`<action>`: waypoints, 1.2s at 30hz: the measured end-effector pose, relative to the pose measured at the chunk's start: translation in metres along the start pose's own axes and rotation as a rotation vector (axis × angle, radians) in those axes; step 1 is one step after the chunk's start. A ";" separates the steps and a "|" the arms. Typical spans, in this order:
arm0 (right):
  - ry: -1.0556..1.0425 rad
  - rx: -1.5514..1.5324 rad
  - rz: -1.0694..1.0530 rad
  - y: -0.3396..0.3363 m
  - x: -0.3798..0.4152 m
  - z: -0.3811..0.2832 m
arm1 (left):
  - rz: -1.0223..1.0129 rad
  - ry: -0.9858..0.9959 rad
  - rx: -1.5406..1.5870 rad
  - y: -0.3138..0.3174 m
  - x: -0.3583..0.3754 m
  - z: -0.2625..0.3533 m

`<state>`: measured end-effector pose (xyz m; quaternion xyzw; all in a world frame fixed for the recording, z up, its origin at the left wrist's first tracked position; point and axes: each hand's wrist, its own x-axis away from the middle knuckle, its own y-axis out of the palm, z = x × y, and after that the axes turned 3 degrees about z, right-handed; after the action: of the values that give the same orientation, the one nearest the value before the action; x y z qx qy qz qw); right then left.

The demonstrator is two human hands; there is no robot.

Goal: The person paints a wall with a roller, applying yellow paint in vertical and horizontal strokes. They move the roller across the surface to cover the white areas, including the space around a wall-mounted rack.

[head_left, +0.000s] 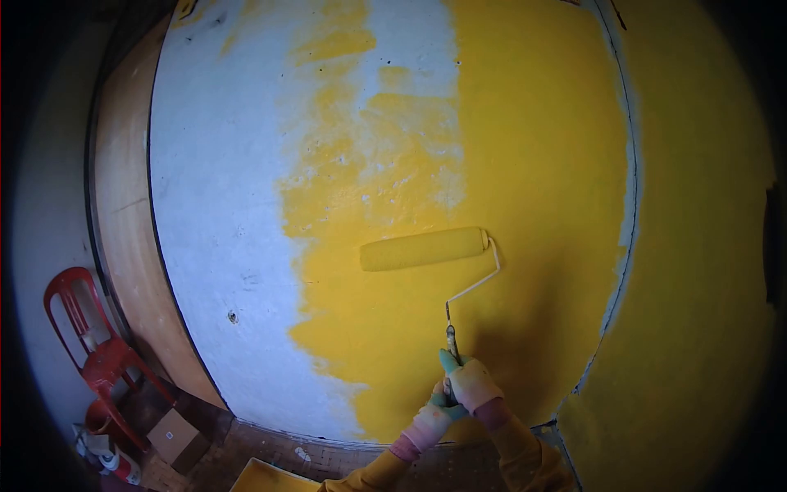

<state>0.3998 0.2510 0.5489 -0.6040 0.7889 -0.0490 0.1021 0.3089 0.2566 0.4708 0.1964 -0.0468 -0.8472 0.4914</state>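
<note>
A paint roller coated in yellow lies against the wall, its sleeve nearly level and tilted slightly up to the right. A thin bent wire frame joins it to the dark handle below. Wrapped round that handle is my right hand, in a pale glove with greenish fingertips. Just lower and to the left, my left hand, gloved alike, is closed on the handle's lower part. The wall is solid yellow on the right, patchy in the middle and pale bluish-white at the left.
At the left, a red plastic chair stands near a brown panel. A cardboard box sits on the floor beside it. A yellow-stained tray shows at the bottom edge. A crack runs down the wall's right corner.
</note>
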 end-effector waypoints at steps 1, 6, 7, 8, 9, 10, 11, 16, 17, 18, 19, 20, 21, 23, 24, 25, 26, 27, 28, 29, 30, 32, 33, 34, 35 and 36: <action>0.000 0.001 -0.006 -0.004 -0.003 0.001 | -0.017 0.002 -0.019 0.003 -0.004 0.001; -0.371 0.772 0.206 -0.010 -0.010 0.007 | 0.072 -0.018 -0.327 0.008 -0.018 -0.003; -0.375 0.771 0.205 -0.012 -0.009 0.003 | 0.038 0.300 -0.767 -0.008 -0.031 -0.031; -0.401 0.814 0.244 -0.013 -0.006 -0.003 | -0.001 0.623 -1.202 -0.016 -0.038 -0.047; -0.424 0.856 0.281 -0.016 -0.002 -0.006 | 0.000 0.619 -1.205 -0.006 -0.036 -0.034; -0.423 0.855 0.278 -0.022 0.002 -0.007 | 0.140 0.325 -0.579 0.013 -0.031 -0.008; -0.705 0.900 0.390 -0.031 0.006 -0.008 | 0.259 0.027 0.052 0.028 -0.026 0.010; -0.824 0.362 0.531 -0.075 0.028 0.032 | 0.360 0.038 -0.115 0.040 -0.016 0.020; -0.666 0.019 0.406 -0.083 0.037 0.046 | 0.385 0.088 -0.098 0.040 -0.017 0.019; -0.540 -0.038 0.402 -0.087 0.049 0.055 | 0.386 0.093 -0.094 0.038 -0.017 0.017; -0.412 -0.096 0.397 -0.091 0.063 0.062 | 0.434 0.149 -0.128 0.033 -0.016 0.015; -0.420 -0.038 0.371 -0.093 0.079 0.066 | 0.484 0.204 -0.162 0.029 -0.016 0.016; -0.425 0.018 0.345 -0.093 0.092 0.073 | 0.488 0.206 -0.160 0.024 -0.015 0.019; -0.356 -0.001 0.319 -0.091 0.098 0.141 | 0.566 0.261 -0.132 0.012 -0.010 0.031; -0.354 -0.003 0.314 -0.088 0.103 0.145 | 0.560 0.268 -0.128 0.005 -0.009 0.038; -0.261 -0.027 0.327 -0.082 0.115 0.144 | 0.556 0.270 -0.127 -0.003 -0.006 0.047; -0.166 -0.052 0.337 -0.077 0.123 0.147 | 0.557 0.288 -0.185 -0.012 -0.006 0.054; -0.154 -0.059 0.326 -0.073 0.125 0.163 | 0.570 0.327 -0.265 -0.037 -0.014 0.045; -0.055 -0.118 0.287 -0.067 0.124 0.183 | 0.553 0.316 -0.229 -0.036 -0.011 0.057; 0.042 -0.175 0.245 -0.062 0.123 0.200 | 0.538 0.308 -0.190 -0.034 -0.010 0.073; 0.049 -0.179 0.230 -0.060 0.119 0.205 | 0.551 0.304 -0.200 -0.040 -0.012 0.078; 0.066 -0.183 0.201 -0.052 0.119 0.216 | 0.533 0.304 -0.204 -0.054 -0.019 0.086; 0.070 -0.185 0.191 -0.049 0.117 0.219 | 0.539 0.306 -0.207 -0.058 -0.022 0.094; 0.073 -0.187 0.184 -0.047 0.114 0.221 | 0.539 0.284 -0.247 -0.063 -0.025 0.103; 0.076 -0.188 0.178 -0.045 0.111 0.224 | 0.538 0.262 -0.285 -0.066 -0.030 0.112; 0.083 -0.186 0.171 -0.044 0.110 0.227 | 0.551 0.270 -0.295 -0.070 -0.038 0.122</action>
<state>0.4634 0.1440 0.3257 -0.5391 0.8420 0.0084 0.0167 0.2228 0.3111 0.5746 0.2137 0.0907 -0.6466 0.7267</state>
